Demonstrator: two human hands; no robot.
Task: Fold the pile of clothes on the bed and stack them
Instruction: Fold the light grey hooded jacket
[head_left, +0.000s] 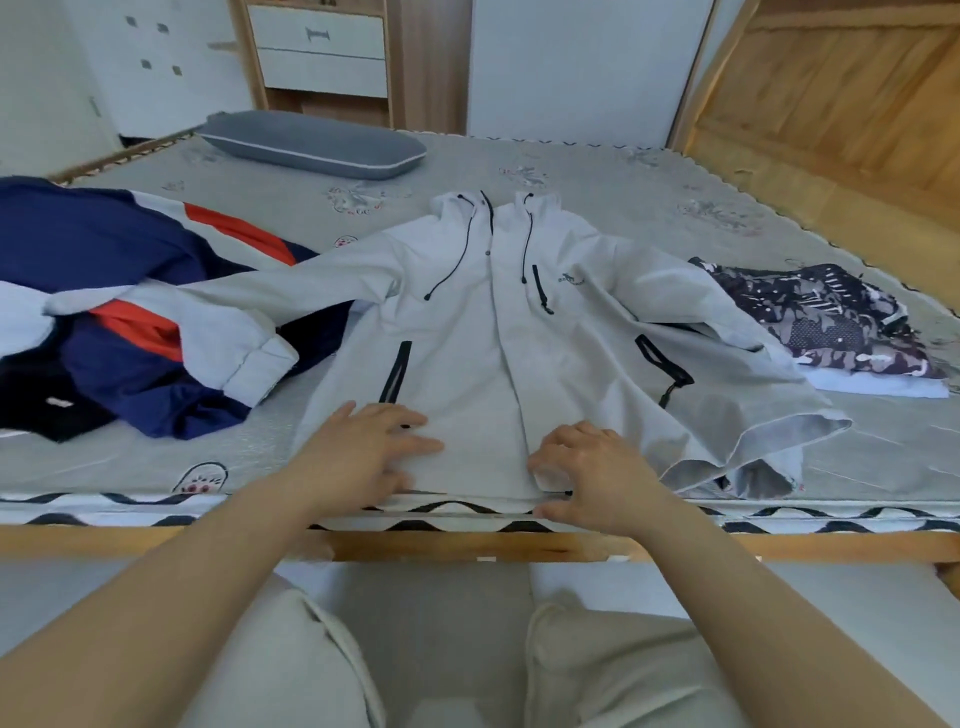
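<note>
Head view: left hand (371, 447) presses flat and right hand (587, 462) curls, pinching the grey hooded jacket (483, 332) hem beneath its fingers (545, 460), likely squaring it for folding on the bed (623, 171).

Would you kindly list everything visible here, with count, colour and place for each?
Light grey hooded jacket: one, black zips and cords, spread flat mid-bed.
Pile of navy, white and orange clothes: one, left of jacket, under its sleeve.
Dark patterned folded garment: one, right of jacket, on a folded white garment.
Grey pillow: one, far left of bed.
Grey printed mattress: one, in a wooden bed frame.
Wooden drawer unit: one, white drawers, behind bed.
Left hand: flat on the jacket's hem.
Right hand: fingers curled at the hem.
</note>
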